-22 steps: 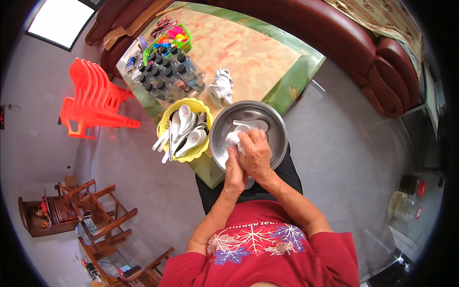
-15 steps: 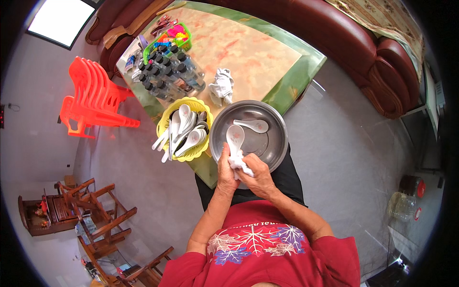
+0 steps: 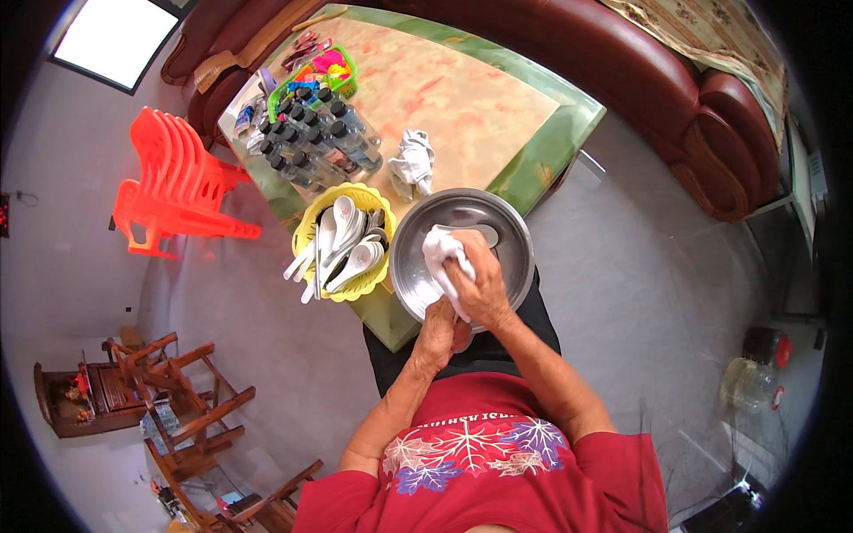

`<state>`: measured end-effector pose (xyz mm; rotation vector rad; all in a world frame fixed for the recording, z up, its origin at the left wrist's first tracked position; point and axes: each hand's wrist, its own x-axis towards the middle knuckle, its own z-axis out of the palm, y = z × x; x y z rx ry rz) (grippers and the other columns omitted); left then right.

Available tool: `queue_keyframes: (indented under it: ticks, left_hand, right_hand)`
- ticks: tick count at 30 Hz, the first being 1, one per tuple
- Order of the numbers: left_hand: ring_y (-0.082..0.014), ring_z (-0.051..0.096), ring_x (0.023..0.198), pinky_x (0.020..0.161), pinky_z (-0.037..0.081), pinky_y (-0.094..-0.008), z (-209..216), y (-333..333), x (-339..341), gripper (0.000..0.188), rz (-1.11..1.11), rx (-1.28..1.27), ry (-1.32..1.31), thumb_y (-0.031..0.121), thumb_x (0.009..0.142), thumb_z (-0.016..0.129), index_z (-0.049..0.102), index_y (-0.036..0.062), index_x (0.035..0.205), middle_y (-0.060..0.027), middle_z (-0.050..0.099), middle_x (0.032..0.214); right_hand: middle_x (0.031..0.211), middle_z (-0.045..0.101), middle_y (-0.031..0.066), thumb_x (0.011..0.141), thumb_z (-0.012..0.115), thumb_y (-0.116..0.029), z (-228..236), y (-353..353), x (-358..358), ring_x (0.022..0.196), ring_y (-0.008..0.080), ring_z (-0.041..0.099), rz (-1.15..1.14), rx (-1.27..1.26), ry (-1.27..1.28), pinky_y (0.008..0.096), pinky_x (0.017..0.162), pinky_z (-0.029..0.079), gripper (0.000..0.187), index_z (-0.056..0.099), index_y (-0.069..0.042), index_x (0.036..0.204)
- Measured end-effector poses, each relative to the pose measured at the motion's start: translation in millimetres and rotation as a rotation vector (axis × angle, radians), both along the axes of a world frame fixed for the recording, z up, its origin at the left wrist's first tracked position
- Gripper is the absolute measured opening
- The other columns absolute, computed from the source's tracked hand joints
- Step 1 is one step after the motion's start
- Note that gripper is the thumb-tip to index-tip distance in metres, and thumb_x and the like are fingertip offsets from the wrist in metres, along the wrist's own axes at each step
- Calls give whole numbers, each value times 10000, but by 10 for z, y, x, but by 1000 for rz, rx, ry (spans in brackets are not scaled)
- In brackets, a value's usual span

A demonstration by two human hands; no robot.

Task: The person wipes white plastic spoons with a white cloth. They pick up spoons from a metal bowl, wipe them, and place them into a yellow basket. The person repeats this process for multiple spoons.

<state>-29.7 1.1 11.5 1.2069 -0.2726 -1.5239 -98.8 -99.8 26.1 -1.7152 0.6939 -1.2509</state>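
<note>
My right hand (image 3: 482,282) is closed on a white cloth (image 3: 442,253) and presses it over the near-left part of the basin. Beneath it, nearer my body, my left hand (image 3: 437,334) is curled round the handle end of a white soup spoon, whose bowl is hidden by the cloth and the right hand. Both hands are over the near edge of a round steel basin (image 3: 414,298), which rests at my lap. Inside it lies another white soup spoon (image 3: 488,234), partly covered by my right hand. Left of the basin, a yellow scalloped basket (image 3: 363,285) holds several white spoons (image 3: 345,233).
A crumpled white cloth (image 3: 413,163) lies on the green-edged table (image 3: 540,142) beyond the basin. Several black-capped bottles (image 3: 320,147) and a green basket (image 3: 349,84) stand at its far left. Stacked red plastic chairs (image 3: 169,186) are to the left, a brown sofa (image 3: 613,62) behind.
My right hand has moved the cloth forward and up over the spoon's bowl, which was bare before. My left hand has drawn slightly back toward my body and turned.
</note>
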Motion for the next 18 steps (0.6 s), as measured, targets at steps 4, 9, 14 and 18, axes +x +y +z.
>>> queue_keyframes:
  ticks: [4,9,14,18]
  left_hand:
    - [-53,271,372,343,187,-216,105,0,-12,414,-103,-21,29,484,907,498,490,89,785,43,317,494]
    - [-76,307,344,336,271,-238,35,-77,24,303,115,-46,126,404,931,487,526,107,889,21,389,479]
    - [-109,465,407,423,440,-256,120,-210,82,350,307,241,300,437,868,565,557,125,1027,25,555,598]
    - [-65,358,378,399,325,-219,-256,75,351,275,-189,-74,770,417,884,533,552,144,908,41,426,525]
  right_hand:
    - [893,622,47,831,595,-224,125,-322,-90,740,99,581,583,966,-192,249,644,452,239,625,-6,923]
    - [887,625,84,869,572,-223,-4,-78,-2,805,133,599,323,664,-112,273,721,483,347,563,29,1108]
    - [1202,451,218,836,589,-124,-122,314,3,1075,343,502,97,219,15,363,909,409,594,311,14,1342]
    - [1075,571,144,807,650,-150,9,132,-30,964,210,563,154,413,-51,315,850,439,494,468,7,1239]
